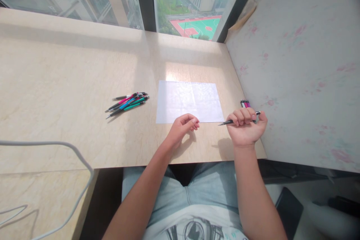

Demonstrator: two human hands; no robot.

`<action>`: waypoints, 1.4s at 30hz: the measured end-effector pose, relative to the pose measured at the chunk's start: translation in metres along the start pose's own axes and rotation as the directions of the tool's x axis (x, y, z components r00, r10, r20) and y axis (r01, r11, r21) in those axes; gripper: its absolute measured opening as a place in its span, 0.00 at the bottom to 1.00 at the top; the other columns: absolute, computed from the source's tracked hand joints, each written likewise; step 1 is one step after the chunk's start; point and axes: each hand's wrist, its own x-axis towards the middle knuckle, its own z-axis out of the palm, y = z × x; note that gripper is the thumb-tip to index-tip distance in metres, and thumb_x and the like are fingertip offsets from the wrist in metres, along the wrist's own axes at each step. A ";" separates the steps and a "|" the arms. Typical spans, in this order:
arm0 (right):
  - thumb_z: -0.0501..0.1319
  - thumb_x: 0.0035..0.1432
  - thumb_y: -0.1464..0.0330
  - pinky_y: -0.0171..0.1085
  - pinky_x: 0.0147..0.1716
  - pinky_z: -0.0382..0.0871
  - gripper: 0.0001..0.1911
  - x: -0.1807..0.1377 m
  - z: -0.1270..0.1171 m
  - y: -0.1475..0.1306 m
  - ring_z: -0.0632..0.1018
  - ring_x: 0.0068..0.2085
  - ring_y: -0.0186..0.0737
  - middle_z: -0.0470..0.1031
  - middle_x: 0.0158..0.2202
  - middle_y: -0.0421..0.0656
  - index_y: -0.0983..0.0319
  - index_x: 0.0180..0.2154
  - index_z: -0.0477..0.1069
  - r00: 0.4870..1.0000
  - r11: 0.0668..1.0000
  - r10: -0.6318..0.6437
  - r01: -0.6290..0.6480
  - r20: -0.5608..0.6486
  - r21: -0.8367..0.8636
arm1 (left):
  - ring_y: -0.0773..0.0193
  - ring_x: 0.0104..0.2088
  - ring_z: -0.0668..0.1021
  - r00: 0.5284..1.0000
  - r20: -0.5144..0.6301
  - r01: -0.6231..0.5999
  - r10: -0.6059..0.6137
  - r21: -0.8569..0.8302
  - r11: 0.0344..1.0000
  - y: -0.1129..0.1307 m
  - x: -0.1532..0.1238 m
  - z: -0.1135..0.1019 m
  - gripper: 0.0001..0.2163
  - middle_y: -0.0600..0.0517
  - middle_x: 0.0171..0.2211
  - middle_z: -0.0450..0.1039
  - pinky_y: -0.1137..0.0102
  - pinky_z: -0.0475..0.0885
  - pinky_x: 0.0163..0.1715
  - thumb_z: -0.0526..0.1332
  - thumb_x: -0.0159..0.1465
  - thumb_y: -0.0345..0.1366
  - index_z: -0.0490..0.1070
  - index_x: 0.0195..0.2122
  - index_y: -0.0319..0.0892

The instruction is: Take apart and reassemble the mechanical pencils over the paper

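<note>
My right hand (pixel 245 125) is raised just past the lower right corner of the paper, wrapped around a black mechanical pencil (pixel 229 122). The pencil's tip points left, and my thumb is at its other end. At the lower edge of a white sheet of paper (pixel 188 101) rests my left hand (pixel 186 127), its fingers curled in with the thumb against them and nothing visible in them. To the left of the paper lies a loose pile of several similar pencils (pixel 128 103), in black, pink, blue and green. More pencils (pixel 245 103), partly hidden behind my right hand, lie by the wall.
A floral-papered wall (pixel 298 67) bounds the pale desk (pixel 70 82) on the right. Windows (pixel 194 3) stand along the back. A grey cable (pixel 78 153) loops over the lower left, above a lower surface (pixel 36 195).
</note>
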 end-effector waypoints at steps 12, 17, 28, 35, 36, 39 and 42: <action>0.66 0.53 0.60 0.34 0.18 0.60 0.27 0.001 -0.001 -0.001 0.56 0.18 0.30 0.48 0.16 0.31 0.58 0.21 0.46 1.000 1.000 -0.010 0.010 0.009 -0.020 | 0.66 0.31 0.75 1.000 -0.013 0.006 -0.006 0.005 1.000 0.002 0.000 0.001 0.11 0.49 0.30 0.76 0.70 0.70 0.33 0.67 0.60 0.43 0.75 0.33 0.40; 0.66 0.54 0.61 0.32 0.18 0.60 0.27 0.001 -0.002 0.000 0.57 0.18 0.30 0.48 0.16 0.31 0.58 0.22 0.47 0.999 1.000 -0.019 0.020 0.033 -0.010 | 0.65 0.31 0.75 1.000 -0.014 -0.004 0.004 0.012 1.000 0.001 0.000 0.002 0.11 0.49 0.30 0.76 0.69 0.70 0.33 0.66 0.60 0.44 0.75 0.34 0.40; 0.67 0.55 0.59 0.32 0.17 0.61 0.26 0.000 0.003 0.002 0.59 0.18 0.30 0.51 0.16 0.31 0.58 0.22 0.51 0.998 0.998 -0.048 0.046 -0.045 -0.030 | 0.66 0.31 0.75 1.000 -0.006 0.004 -0.004 0.019 1.000 0.003 -0.001 0.002 0.10 0.49 0.30 0.76 0.70 0.70 0.33 0.66 0.61 0.43 0.75 0.33 0.41; 0.70 0.53 0.58 0.31 0.19 0.63 0.21 0.004 0.008 0.005 0.62 0.21 0.30 0.55 0.19 0.31 0.57 0.25 0.58 0.992 0.993 -0.085 0.077 -0.089 -0.094 | 0.64 0.32 0.76 1.000 -0.014 0.021 -0.021 0.036 0.999 0.003 -0.001 0.000 0.12 0.48 0.31 0.76 0.70 0.72 0.33 0.66 0.60 0.46 0.75 0.34 0.41; 0.70 0.53 0.57 0.31 0.19 0.63 0.22 0.005 0.009 0.005 0.62 0.21 0.30 0.55 0.19 0.31 0.57 0.25 0.59 0.993 0.993 -0.083 0.075 -0.084 -0.094 | 0.64 0.32 0.76 1.000 -0.013 0.022 -0.022 0.037 0.999 0.003 -0.001 0.000 0.12 0.48 0.32 0.76 0.70 0.72 0.33 0.66 0.60 0.46 0.75 0.34 0.41; 0.71 0.52 0.61 0.30 0.19 0.64 0.18 0.006 0.009 0.005 0.63 0.21 0.29 0.57 0.20 0.31 0.57 0.27 0.62 0.993 0.994 -0.085 0.078 -0.081 -0.082 | 0.65 0.32 0.76 0.999 -0.016 0.030 -0.030 0.040 0.999 0.002 -0.001 0.000 0.12 0.48 0.32 0.77 0.70 0.72 0.33 0.66 0.61 0.46 0.75 0.34 0.41; 0.69 0.50 0.73 0.28 0.19 0.64 0.12 0.007 0.010 0.006 0.64 0.22 0.27 0.61 0.22 0.31 0.57 0.33 0.68 0.992 0.995 -0.080 0.073 -0.094 -0.073 | 0.65 0.32 0.76 0.999 -0.030 0.038 -0.037 0.043 0.998 0.003 -0.002 0.001 0.12 0.48 0.31 0.77 0.70 0.71 0.33 0.66 0.60 0.46 0.75 0.34 0.41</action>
